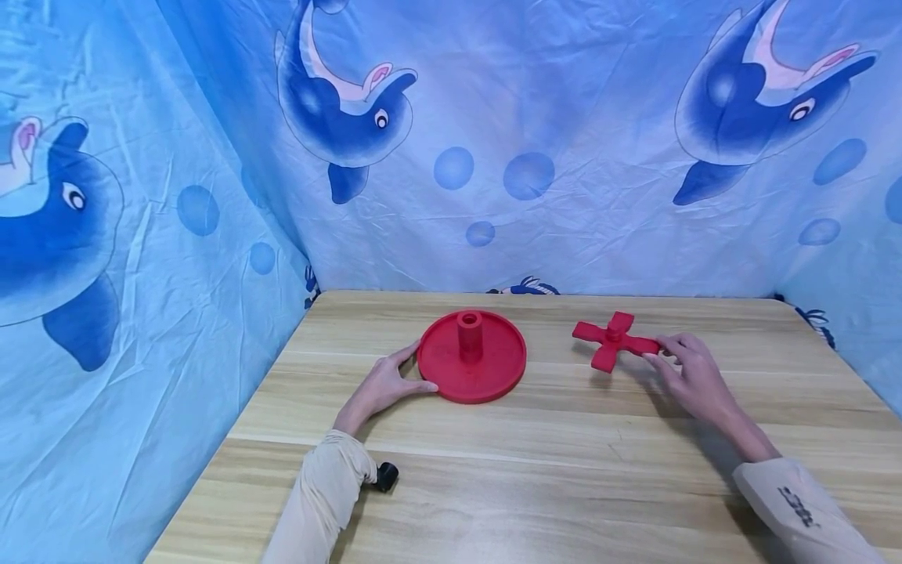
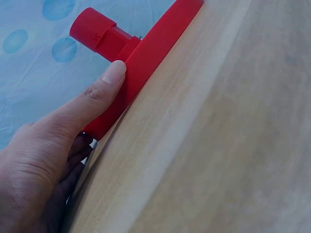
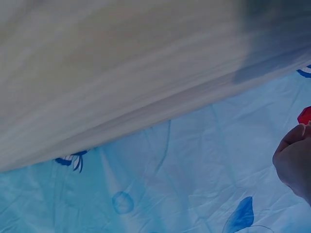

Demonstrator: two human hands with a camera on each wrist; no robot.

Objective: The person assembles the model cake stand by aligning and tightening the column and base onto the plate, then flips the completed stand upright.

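A red round base [image 1: 502, 368] with a raised rim lies flat on the table, left of centre in the head view. From its middle rises an upright hollow post [image 1: 470, 338]. My left hand [image 1: 384, 384] holds the base's left edge between thumb and fingers; in the left wrist view the thumb [image 2: 99, 90] presses the rim and the other fingers are partly hidden. To the right, my right hand [image 1: 690, 374] pinches one arm of a red four-armed cross piece [image 1: 611, 340] with a short central knob. The cross piece appears raised off the table. Only a red tip [image 3: 305, 116] of it shows in the right wrist view.
Both parts are over a wood-grain table [image 1: 507, 486]. Blue cloth [image 1: 550, 235] printed with dolphins and bubbles hangs behind it and at both sides. A small black cylinder [image 1: 386, 476] sticks out at the left sleeve's cuff.
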